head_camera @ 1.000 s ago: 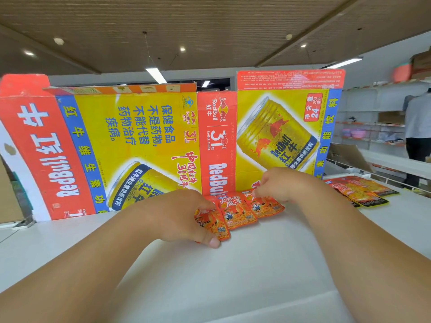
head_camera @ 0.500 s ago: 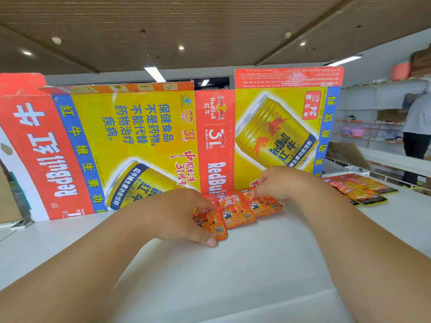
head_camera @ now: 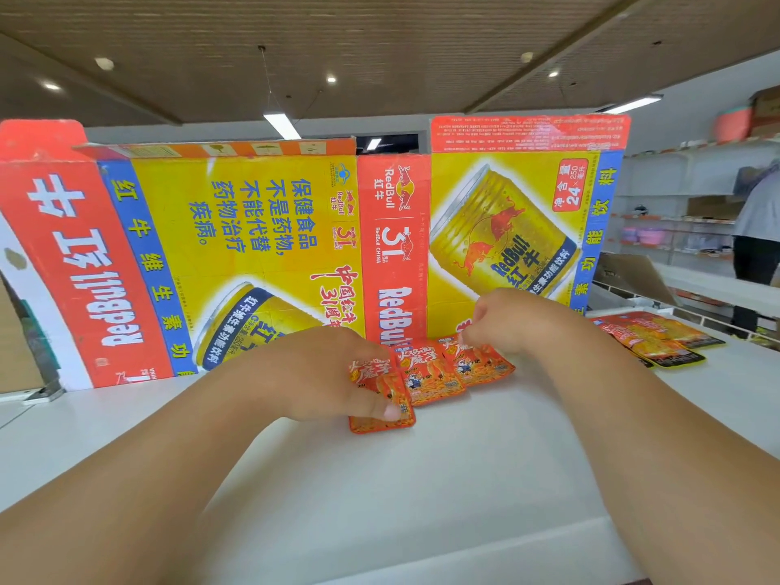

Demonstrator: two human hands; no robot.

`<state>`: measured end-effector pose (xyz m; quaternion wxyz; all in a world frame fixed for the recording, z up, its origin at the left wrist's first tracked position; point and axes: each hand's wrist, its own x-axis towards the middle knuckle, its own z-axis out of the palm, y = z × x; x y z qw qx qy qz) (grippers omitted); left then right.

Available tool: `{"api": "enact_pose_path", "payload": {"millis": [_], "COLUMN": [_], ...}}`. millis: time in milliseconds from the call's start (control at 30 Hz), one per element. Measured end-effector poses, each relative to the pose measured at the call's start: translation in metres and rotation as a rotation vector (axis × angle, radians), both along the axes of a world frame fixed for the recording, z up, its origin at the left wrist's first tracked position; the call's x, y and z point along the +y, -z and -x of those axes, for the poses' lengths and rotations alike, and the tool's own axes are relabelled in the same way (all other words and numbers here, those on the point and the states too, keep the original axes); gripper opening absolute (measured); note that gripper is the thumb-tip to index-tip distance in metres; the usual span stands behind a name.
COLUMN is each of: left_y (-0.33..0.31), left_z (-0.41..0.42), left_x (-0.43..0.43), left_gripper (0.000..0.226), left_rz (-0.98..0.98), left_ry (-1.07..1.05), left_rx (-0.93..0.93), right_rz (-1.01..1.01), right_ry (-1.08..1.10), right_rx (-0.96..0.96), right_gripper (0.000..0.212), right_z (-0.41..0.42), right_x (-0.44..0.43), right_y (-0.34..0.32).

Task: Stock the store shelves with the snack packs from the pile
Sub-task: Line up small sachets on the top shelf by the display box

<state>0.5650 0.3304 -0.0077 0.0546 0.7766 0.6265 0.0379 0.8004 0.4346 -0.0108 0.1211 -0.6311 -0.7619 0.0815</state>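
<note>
Here, in the head view, three orange snack packs are seen in a row on the white shelf (head_camera: 422, 491), just in front of a flattened Red Bull carton (head_camera: 253, 247) that is stood upright along the back. The left pack (head_camera: 380, 422) is held by the left hand (head_camera: 320, 373): the thumb is pressed flat across its face, and the other fingers are curled over its upper part, where they are hidden. The middle pack (head_camera: 426, 380) is overlapped by its neighbours on both sides and is touched by neither hand, as far as can be told. The right pack (head_camera: 481, 367) is pinched at its top edge by the curled fingers of the right hand (head_camera: 510, 318).

Compared with half a second ago, very little is changed. The three packs are kept in the same overlapping row, and both hands are found on the same packs with the same grips.

Further right on the shelf, well apart from the row, several larger flat packs (head_camera: 658, 337) are laid in a loose pile. Beyond them, a standing person (head_camera: 757, 230) is partly cut off by the frame edge, as before.
</note>
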Motion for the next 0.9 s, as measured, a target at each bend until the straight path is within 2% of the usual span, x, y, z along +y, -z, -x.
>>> {"api": "enact_pose_path", "payload": {"millis": [100, 267, 400, 533, 667, 900], "left_y": [0.003, 0.005, 0.001, -0.001, -0.008, -0.027], "left_z": [0.005, 0.015, 0.021, 0.02, 0.028, 0.1], "left_x": [0.009, 0.019, 0.02, 0.014, -0.001, -0.061], "left_gripper": [0.078, 0.065, 0.06, 0.06, 0.053, 0.043], "left_rz": [-0.066, -0.178, -0.238, -0.364, -0.451, -0.454], "left_ry": [0.018, -0.032, -0.036, -0.019, 0.017, -0.131], "left_rx": [-0.035, -0.115, -0.154, -0.116, 0.01, -0.046], "right_rz": [-0.098, -0.138, -0.179, -0.192, -0.242, -0.273], "right_ry": [-0.05, -0.27, -0.373, -0.432, -0.479, -0.595], "right_rx": [0.069, 0.164, 0.181, 0.191, 0.159, -0.005], "right_gripper": [0.038, 0.032, 0.04, 0.04, 0.045, 0.042], "right_z": [0.004, 0.023, 0.034, 0.039, 0.048, 0.1], "right_x": [-0.005, -0.019, -0.029, -0.038, -0.048, -0.084], "right_y": [-0.003, -0.004, -0.006, -0.008, -0.016, -0.048]}}
